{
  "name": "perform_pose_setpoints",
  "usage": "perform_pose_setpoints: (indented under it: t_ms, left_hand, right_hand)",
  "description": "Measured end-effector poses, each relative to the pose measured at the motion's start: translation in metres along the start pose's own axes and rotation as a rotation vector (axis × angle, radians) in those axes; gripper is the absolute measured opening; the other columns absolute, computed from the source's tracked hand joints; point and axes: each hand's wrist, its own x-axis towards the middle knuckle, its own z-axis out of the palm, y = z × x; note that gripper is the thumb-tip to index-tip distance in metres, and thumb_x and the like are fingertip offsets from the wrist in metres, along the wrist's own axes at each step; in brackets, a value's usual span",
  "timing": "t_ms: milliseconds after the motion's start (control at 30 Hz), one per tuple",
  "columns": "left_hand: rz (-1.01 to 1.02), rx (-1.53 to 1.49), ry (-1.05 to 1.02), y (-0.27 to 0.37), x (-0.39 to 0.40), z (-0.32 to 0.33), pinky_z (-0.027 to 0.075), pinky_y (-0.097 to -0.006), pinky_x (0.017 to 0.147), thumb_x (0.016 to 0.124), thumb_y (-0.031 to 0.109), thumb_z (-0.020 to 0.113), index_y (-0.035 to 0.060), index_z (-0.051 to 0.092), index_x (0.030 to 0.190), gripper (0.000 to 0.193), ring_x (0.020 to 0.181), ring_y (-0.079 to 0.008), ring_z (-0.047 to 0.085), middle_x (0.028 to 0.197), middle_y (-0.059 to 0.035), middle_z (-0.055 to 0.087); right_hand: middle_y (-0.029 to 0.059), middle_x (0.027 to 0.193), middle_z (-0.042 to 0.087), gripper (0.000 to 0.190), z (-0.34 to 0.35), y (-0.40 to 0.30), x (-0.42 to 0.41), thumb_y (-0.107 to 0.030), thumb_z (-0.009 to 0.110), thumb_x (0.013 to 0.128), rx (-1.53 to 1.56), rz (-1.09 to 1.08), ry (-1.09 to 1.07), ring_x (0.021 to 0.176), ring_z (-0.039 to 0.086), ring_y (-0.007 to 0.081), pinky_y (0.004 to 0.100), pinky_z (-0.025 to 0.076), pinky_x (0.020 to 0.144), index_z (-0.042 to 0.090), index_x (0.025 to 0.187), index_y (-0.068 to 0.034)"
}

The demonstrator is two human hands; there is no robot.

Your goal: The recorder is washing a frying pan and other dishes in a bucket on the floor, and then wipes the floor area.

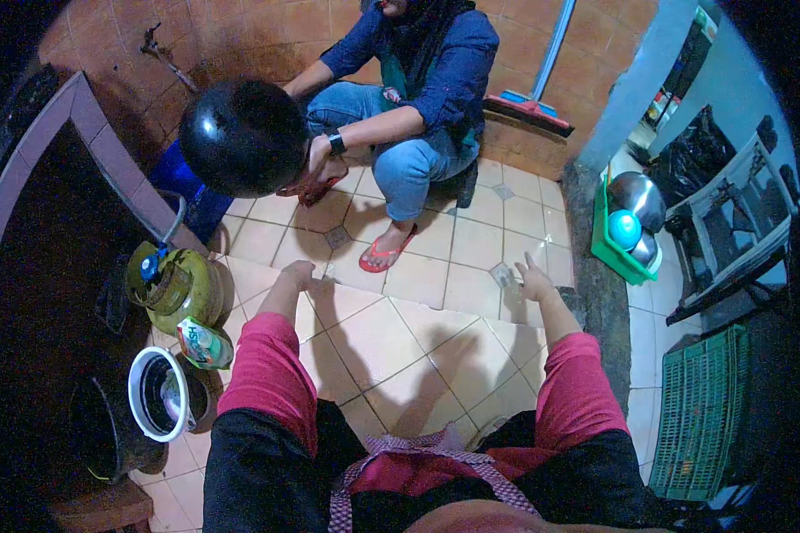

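My left hand (pixel 299 274) reaches out over the pale floor tiles with nothing in it, its thumb a little apart from the fingers. To the right, my right hand (pixel 535 280) is also bare, with fingers spread above the tiled step edge. Nearest my left hand is a green gas cylinder (pixel 185 290) with a blue regulator (pixel 150 268). Against the cylinder leans a dish-soap refill pouch (pixel 203 344). Across from me, a squatting person (pixel 407 86) holds a large, round, black pan (pixel 240 140), its dark outside turned toward me.
A white-rimmed bucket (pixel 132 400) and a dark tub (pixel 100 433) stand at left, near a wall tap (pixel 152 43). A floor squeegee (pixel 540 120) leans behind the person. At right are a green basin (pixel 603 246) holding metal pots, a rack (pixel 697 266) and a green crate (pixel 700 413).
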Motion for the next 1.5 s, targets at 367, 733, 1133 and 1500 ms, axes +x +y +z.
perform_pose_setpoints:
  t_ms: [367,733,1133,1500]
  left_hand:
    - [-0.067,-0.060,-0.067,0.018,-0.017,-0.020,0.038,-0.0344,0.098,0.074,0.045,0.061,0.0042,0.046,0.124,0.066,0.115,-0.0275,0.047,0.126,-0.0149,0.048]
    - [-0.035,0.021,-0.084,0.011,-0.010,-0.009,0.038,-0.0347,0.098,0.074,0.042,0.062,0.0063,0.045,0.126,0.066,0.116,-0.0255,0.046,0.128,-0.0123,0.047]
    - [-0.103,-0.060,0.010,0.003,-0.021,-0.011,0.043,-0.0366,0.092,0.073,0.034,0.064,0.0078,0.047,0.124,0.060,0.109,-0.0281,0.052,0.119,-0.0136,0.054]
    - [-0.054,0.009,-0.012,-0.006,-0.005,0.002,0.041,-0.0368,0.095,0.075,0.032,0.059,0.0058,0.048,0.122,0.055,0.109,-0.0301,0.051,0.117,-0.0158,0.054]
  right_hand:
    - [0.0240,0.142,0.013,0.064,0.005,-0.014,0.003,-0.012,0.061,0.070,-0.052,-0.015,-0.162,0.112,0.046,0.0389,0.0387,0.043,0.093,0.037,0.130,-0.007]
    - [0.0262,0.140,0.018,0.062,0.017,-0.030,0.015,-0.011,0.058,0.070,-0.057,-0.091,-0.106,0.109,0.049,0.0391,0.0401,0.043,0.092,0.038,0.128,-0.003]
    - [0.0293,0.136,0.026,0.052,0.003,-0.044,0.015,-0.022,0.052,0.078,-0.077,-0.168,-0.095,0.117,0.044,0.0345,0.0388,0.041,0.094,0.041,0.125,-0.004]
    - [0.0232,0.141,0.020,0.046,0.028,-0.040,0.034,-0.022,0.045,0.085,-0.029,-0.136,-0.112,0.124,0.035,0.0328,0.0365,0.037,0.099,0.040,0.128,-0.009]
